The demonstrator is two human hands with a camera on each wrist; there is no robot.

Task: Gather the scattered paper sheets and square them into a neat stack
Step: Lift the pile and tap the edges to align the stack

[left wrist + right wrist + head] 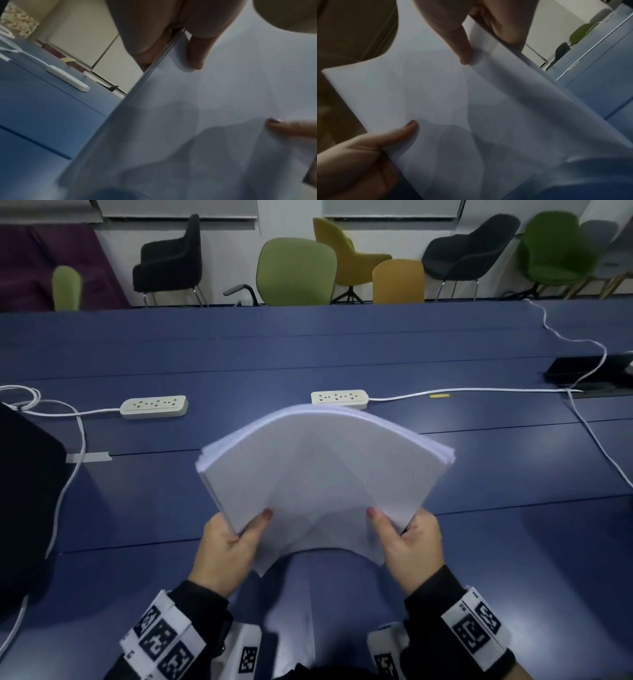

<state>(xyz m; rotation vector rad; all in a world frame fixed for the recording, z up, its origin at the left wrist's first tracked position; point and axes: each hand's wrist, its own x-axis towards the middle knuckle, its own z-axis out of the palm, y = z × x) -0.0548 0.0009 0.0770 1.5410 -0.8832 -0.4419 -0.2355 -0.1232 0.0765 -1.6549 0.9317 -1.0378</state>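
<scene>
A thick stack of white paper sheets (322, 474) is held up above the blue table (479, 457), bowed upward into an arch. My left hand (233, 539) grips its left edge, thumb on top and fingers underneath. My right hand (407, 539) grips the right edge the same way. The sheet edges look slightly fanned at both sides. In the left wrist view the stack (205, 121) fills the frame with my thumb (195, 54) on it. In the right wrist view my thumb (460, 47) presses the stack (453, 108), and the left hand's thumb (399, 131) shows at the lower left.
Two white power strips (154, 406) (339, 398) lie on the table beyond the stack, with white cords running left and right. A small yellow piece (439, 396) lies to the right. A dark object (24, 491) sits at the left edge. Chairs (296, 272) line the far side.
</scene>
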